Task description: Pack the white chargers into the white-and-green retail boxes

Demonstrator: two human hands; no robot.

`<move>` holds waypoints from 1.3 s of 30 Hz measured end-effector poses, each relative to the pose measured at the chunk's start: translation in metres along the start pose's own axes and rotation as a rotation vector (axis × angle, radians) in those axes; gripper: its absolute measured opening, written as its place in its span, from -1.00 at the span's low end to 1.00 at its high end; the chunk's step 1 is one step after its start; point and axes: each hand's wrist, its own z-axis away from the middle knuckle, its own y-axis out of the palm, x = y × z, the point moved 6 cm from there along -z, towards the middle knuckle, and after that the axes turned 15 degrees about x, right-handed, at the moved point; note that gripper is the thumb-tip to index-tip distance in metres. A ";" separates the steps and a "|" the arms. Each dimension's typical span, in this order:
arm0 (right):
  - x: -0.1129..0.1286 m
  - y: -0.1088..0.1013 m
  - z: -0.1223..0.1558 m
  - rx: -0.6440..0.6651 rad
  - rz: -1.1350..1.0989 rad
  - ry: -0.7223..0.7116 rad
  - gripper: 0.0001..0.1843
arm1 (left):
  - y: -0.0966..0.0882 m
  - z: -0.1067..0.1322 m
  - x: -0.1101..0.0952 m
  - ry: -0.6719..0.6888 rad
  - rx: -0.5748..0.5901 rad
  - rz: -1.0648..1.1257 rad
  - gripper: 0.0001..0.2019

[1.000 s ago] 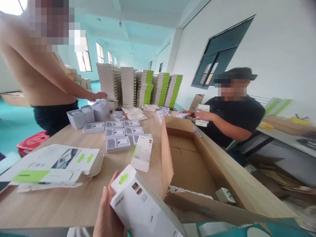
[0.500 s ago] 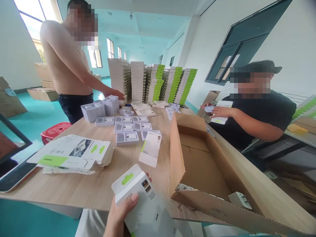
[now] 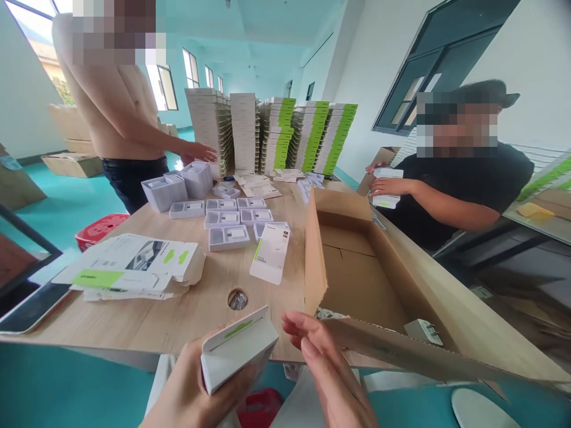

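My left hand [image 3: 209,386] is wrapped around a small white carton [image 3: 241,351], held low over the near table edge. The carton is tilted so its top end and the flap with a green hang hole face up. Just right of it, my right hand [image 3: 323,362] has its fingers stretched out and apart from the carton, holding nothing. A flat white printed card box [image 3: 270,255] leans on a white plastic tray [image 3: 263,230] further up the table. Other white trays [image 3: 229,236], each with a white piece inside, sit in rows behind.
Flattened cartons [image 3: 138,267] lie at left beside a phone-like slab [image 3: 35,309]. An open cardboard box [image 3: 357,285] holding a white plug adapter [image 3: 423,331] stands at right. Stacked cartons [image 3: 243,131] line the back. One co-worker stands left; another at right handles a white carton [image 3: 387,187].
The carton in my left hand has turned from its printed face to its top end. My right hand has come away from behind it. The view has shifted, uncovering a round table hole.
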 end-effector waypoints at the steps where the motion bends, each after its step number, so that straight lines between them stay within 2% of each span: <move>1: 0.001 0.003 -0.005 -0.010 -0.041 0.046 -0.56 | 0.005 0.000 -0.003 0.003 0.032 -0.009 -0.66; 6: -0.011 0.032 -0.029 0.108 -0.338 0.343 -0.59 | 0.010 0.000 -0.002 0.005 0.132 -0.047 -0.79; 10: -0.029 0.037 -0.038 0.246 -0.572 0.469 -0.50 | 0.005 -0.002 0.004 -0.002 0.175 -0.084 -0.81; 12: -0.039 0.036 -0.037 0.243 -0.617 0.470 -0.48 | 0.003 -0.004 0.006 -0.036 0.145 -0.020 -0.76; 14: -0.046 0.028 -0.032 0.109 -0.460 0.360 -0.48 | 0.000 -0.006 0.007 -0.066 0.088 0.033 -0.71; 16: -0.036 0.022 -0.021 -0.071 -0.094 0.110 -0.56 | -0.002 -0.008 0.008 -0.075 0.018 0.027 -0.71; 17: -0.024 0.025 -0.015 -0.118 0.127 -0.059 -0.62 | -0.003 -0.009 0.008 -0.070 0.005 0.011 -0.72; 19: 0.000 0.042 -0.002 -0.112 0.498 -0.351 -0.70 | 0.000 -0.012 0.007 -0.032 0.034 -0.014 -0.75; 21: 0.015 0.058 0.003 -0.046 0.714 -0.505 -0.71 | 0.005 -0.015 0.005 0.028 0.091 -0.022 -0.81; 24: 0.026 0.066 -0.002 0.012 0.847 -0.571 -0.67 | 0.011 -0.018 0.001 0.082 0.132 -0.045 -0.86; 26: 0.029 0.064 -0.007 0.040 0.856 -0.594 -0.67 | 0.015 -0.019 0.000 0.105 0.133 -0.055 -0.86; 28: 0.025 0.058 -0.013 0.106 0.765 -0.571 -0.71 | 0.016 -0.020 0.000 0.118 0.119 -0.051 -0.86; 31: 0.016 0.043 -0.018 0.165 0.577 -0.506 -0.67 | 0.013 -0.020 0.009 0.047 0.100 -0.018 -0.83; 34: 0.015 0.037 -0.015 0.088 0.563 -0.535 -0.58 | 0.008 -0.019 0.015 -0.013 0.097 0.015 -0.79; 39: 0.017 0.058 -0.009 0.036 0.654 -0.576 -0.61 | 0.010 -0.018 0.012 0.039 0.090 -0.053 -0.85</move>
